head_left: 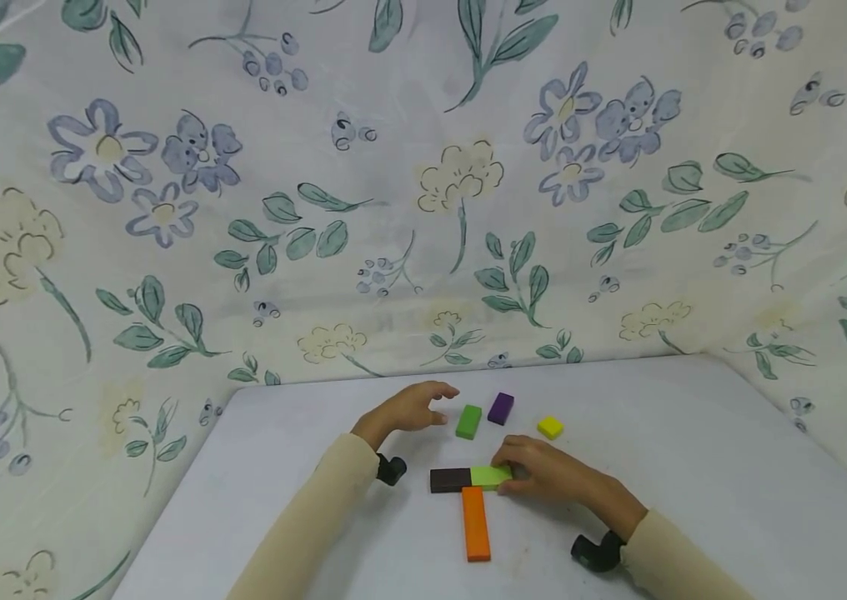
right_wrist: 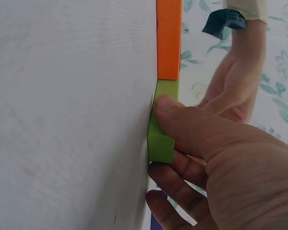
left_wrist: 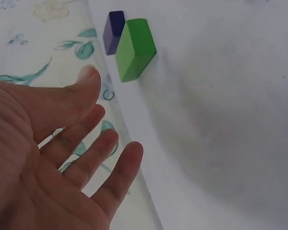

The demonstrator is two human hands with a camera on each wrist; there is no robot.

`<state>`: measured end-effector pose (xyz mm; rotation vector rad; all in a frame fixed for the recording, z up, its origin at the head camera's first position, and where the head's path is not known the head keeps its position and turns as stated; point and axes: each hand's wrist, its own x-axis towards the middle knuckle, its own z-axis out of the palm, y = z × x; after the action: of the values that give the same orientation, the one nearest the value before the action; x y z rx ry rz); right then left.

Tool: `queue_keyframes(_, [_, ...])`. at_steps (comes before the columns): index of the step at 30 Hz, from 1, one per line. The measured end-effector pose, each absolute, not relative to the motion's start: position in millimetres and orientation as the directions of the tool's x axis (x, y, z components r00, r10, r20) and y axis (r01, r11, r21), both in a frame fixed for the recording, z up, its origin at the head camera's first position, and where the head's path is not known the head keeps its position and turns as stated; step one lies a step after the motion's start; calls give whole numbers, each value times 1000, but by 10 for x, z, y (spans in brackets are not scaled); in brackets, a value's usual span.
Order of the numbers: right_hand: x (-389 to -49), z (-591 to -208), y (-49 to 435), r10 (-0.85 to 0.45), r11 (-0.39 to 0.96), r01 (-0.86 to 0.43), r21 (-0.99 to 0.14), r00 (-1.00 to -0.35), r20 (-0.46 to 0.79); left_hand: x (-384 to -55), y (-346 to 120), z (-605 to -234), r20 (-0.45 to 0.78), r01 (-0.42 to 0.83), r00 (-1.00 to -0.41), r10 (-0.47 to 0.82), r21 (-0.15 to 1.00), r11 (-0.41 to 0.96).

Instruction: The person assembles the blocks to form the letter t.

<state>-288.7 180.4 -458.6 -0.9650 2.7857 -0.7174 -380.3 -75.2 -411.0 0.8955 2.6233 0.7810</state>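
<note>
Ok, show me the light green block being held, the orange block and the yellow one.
Light green block [head_left: 488, 477]: head view, top face.
Orange block [head_left: 475, 522]: head view, top face.
Yellow block [head_left: 550, 426]: head view, top face.

In the head view the right hand [head_left: 547, 473] covers the right end of the light-green block [head_left: 488, 477], and the bottom edge cuts off both sleeves [head_left: 311, 517] and the bench [head_left: 281, 433]. The left wrist view crops the left hand [left_wrist: 57, 143] at its left and bottom edges, while the green block [left_wrist: 133, 52] partly hides the purple block [left_wrist: 113, 31]. In the right wrist view the top edge cuts the orange block [right_wrist: 169, 40], and a purple sliver [right_wrist: 156, 224] behind the fingers shows too little to identify.
</note>
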Motion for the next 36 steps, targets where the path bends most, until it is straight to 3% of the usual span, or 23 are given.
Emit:
queue_keyframes(19, [-2896,-4608,1813,-623,660,-564,-496,-780,56,-3896,-593,-4292,-171,489,-757,631,491,721])
queue_keyframes(36, [-2881,-4594,1803,-608,674,-552,-492,-792,56,-3917,-534,-4356,-188,520,-732,655,467,715])
